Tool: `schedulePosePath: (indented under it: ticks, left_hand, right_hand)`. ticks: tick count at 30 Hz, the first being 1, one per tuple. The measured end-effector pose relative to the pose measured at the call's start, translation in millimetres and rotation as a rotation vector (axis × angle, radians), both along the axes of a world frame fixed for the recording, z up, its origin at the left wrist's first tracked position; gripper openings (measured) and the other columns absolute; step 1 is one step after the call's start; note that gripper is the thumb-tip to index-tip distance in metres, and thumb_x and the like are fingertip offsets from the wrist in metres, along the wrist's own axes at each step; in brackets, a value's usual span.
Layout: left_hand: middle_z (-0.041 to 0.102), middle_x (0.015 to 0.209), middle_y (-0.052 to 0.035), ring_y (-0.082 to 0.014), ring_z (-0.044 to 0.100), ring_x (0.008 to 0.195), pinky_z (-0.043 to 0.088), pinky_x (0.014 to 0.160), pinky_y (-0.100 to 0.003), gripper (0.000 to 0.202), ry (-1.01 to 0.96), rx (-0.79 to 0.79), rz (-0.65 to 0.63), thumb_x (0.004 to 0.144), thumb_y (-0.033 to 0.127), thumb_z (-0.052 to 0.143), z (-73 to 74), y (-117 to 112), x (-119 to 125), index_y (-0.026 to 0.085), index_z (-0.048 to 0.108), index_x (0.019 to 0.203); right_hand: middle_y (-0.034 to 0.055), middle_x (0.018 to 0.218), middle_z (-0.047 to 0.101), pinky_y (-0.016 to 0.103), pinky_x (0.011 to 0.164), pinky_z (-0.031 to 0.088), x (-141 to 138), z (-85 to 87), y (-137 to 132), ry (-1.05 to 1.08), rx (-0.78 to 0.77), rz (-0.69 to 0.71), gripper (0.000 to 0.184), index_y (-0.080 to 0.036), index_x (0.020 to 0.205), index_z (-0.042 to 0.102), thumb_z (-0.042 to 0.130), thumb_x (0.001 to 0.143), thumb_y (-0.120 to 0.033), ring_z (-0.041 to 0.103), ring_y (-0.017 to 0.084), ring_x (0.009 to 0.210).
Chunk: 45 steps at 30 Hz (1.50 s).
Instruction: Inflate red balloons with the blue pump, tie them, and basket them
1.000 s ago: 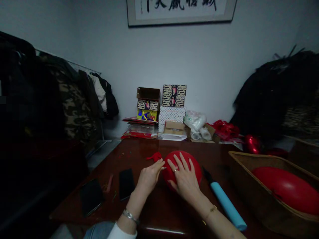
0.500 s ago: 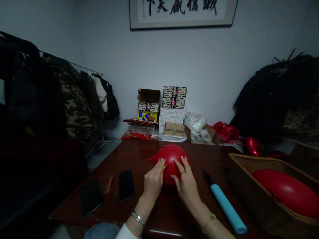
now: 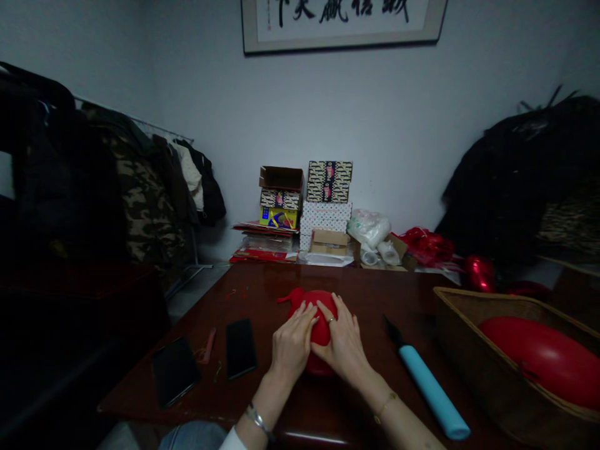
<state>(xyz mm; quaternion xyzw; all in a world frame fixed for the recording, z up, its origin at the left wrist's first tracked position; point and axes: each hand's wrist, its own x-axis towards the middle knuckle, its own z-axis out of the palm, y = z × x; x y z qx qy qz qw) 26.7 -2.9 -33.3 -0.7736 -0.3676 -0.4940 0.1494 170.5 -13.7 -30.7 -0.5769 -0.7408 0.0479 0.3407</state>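
Note:
A red balloon (image 3: 320,334) lies on the dark wooden table (image 3: 262,294), small and partly flattened, with its neck pointing left. My left hand (image 3: 291,345) presses on its left side and my right hand (image 3: 343,341) on its right side, fingers curved over the top and nearly meeting. Both hands grip the balloon and hide most of it. A ring shows on my right hand and a bracelet on each wrist.
A blue hand pump (image 3: 427,384) lies to the right of my hands. A wicker basket (image 3: 473,375) at the right holds a large red balloon (image 3: 544,357). Two dark phones (image 3: 241,347) (image 3: 174,371) and a pink strip (image 3: 208,345) lie left. Boxes (image 3: 323,212) stack at the far edge.
The balloon has shrunk from wide and round to small and flat. My hands have closed in toward each other over it.

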Motion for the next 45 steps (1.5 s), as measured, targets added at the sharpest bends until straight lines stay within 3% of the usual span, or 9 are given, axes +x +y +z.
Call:
schedulePosePath:
  ticks: [6, 11, 15, 18, 22, 28, 33, 41, 45]
  left_hand:
    - [0.062, 0.122, -0.008, -0.0229, 0.048, 0.123, 0.048, 0.098, -0.041, 0.034, 0.07, 0.021, -0.114, 0.089, 0.012, 0.046, 2.2, 6, -9, 0.018, 0.058, 0.12]
    - [0.062, 0.123, -0.0073, -0.0217, 0.047, 0.124, 0.045, 0.101, -0.044, 0.03, 0.128, -0.045, -0.244, 0.091, 0.015, 0.046, 3.6, 9, -10, 0.021, 0.06, 0.117]
    - [0.068, 0.113, -0.0076, -0.0225, 0.055, 0.116, 0.046, 0.099, -0.047, 0.026, 0.155, -0.102, -0.238, 0.09, 0.016, 0.047, -0.1, 15, -12, 0.019, 0.063, 0.11]
    - [0.068, 0.112, -0.0082, -0.0227, 0.057, 0.114, 0.047, 0.098, -0.047, 0.026, 0.13, -0.104, -0.203, 0.09, 0.015, 0.047, -2.1, 19, -15, 0.019, 0.064, 0.109]
    - [0.069, 0.111, -0.0067, -0.0217, 0.056, 0.115, 0.045, 0.099, -0.046, 0.026, 0.113, -0.12, -0.196, 0.09, 0.014, 0.047, -2.3, 21, -16, 0.021, 0.064, 0.108]
    - [0.069, 0.11, -0.0053, -0.0215, 0.057, 0.114, 0.045, 0.1, -0.046, 0.024, 0.131, -0.148, -0.186, 0.09, 0.014, 0.047, -4.8, 23, -14, 0.02, 0.064, 0.106]
    - [0.07, 0.109, -0.0042, -0.0207, 0.057, 0.114, 0.044, 0.101, -0.046, 0.025, 0.123, -0.158, -0.186, 0.089, 0.014, 0.047, -5.8, 25, -14, 0.021, 0.064, 0.106]
    - [0.071, 0.106, -0.0035, -0.0206, 0.059, 0.112, 0.045, 0.1, -0.045, 0.025, 0.088, -0.142, -0.213, 0.09, 0.015, 0.047, -2.5, 24, -13, 0.022, 0.066, 0.103]
    - [0.071, 0.107, -0.0034, -0.0204, 0.059, 0.112, 0.044, 0.101, -0.045, 0.025, 0.082, -0.144, -0.214, 0.09, 0.015, 0.047, -3.7, 26, -13, 0.022, 0.066, 0.104]
  right_hand:
    - [0.0083, 0.15, 0.026, 0.05, 0.109, 0.021, 19, 3.6, 1, 0.047, -0.149, 0.243, 0.095, -0.028, 0.141, 0.03, 0.076, 0.059, -0.037, 0.011, 0.028, 0.14]
    - [0.0158, 0.153, 0.01, 0.041, 0.11, 0.022, 23, -0.3, 5, 0.137, -0.204, 0.354, 0.116, -0.016, 0.145, -0.002, 0.076, 0.061, -0.034, 0.012, 0.023, 0.139]
    - [0.0152, 0.153, 0.002, 0.043, 0.111, 0.019, 23, -1.5, 7, 0.178, -0.202, 0.381, 0.117, -0.019, 0.144, -0.01, 0.075, 0.064, -0.029, 0.007, 0.023, 0.139]
    - [0.0125, 0.153, 0.01, 0.046, 0.11, 0.018, 33, -2.2, 10, 0.175, -0.204, 0.381, 0.108, -0.023, 0.145, 0.004, 0.075, 0.064, -0.035, 0.007, 0.023, 0.139]
    - [0.0081, 0.152, 0.02, 0.051, 0.109, 0.015, 59, -17.4, 18, 0.17, -0.202, 0.255, 0.066, -0.028, 0.141, 0.028, 0.054, 0.083, -0.045, 0.003, 0.021, 0.139]
    - [0.0124, 0.148, 0.029, 0.062, 0.106, 0.008, 97, -79.2, 15, 0.113, -0.268, -0.05, 0.05, -0.019, 0.131, 0.047, 0.045, 0.086, -0.04, 0.002, 0.029, 0.139]
    - [0.0098, 0.144, 0.037, 0.061, 0.105, 0.013, 111, -117.4, 9, 0.045, -0.297, -0.147, 0.044, -0.022, 0.127, 0.052, 0.044, 0.087, -0.037, 0.011, 0.03, 0.138]
    - [0.0073, 0.141, 0.043, 0.061, 0.101, 0.026, 105, -131.1, 30, -0.051, -0.295, -0.166, 0.036, -0.027, 0.123, 0.055, 0.041, 0.09, -0.032, 0.025, 0.031, 0.136]
    - [0.0083, 0.131, 0.049, 0.053, 0.096, 0.038, 103, -132.9, 38, -0.104, -0.279, -0.164, 0.034, -0.021, 0.119, 0.053, 0.052, 0.088, -0.036, 0.047, 0.026, 0.119]
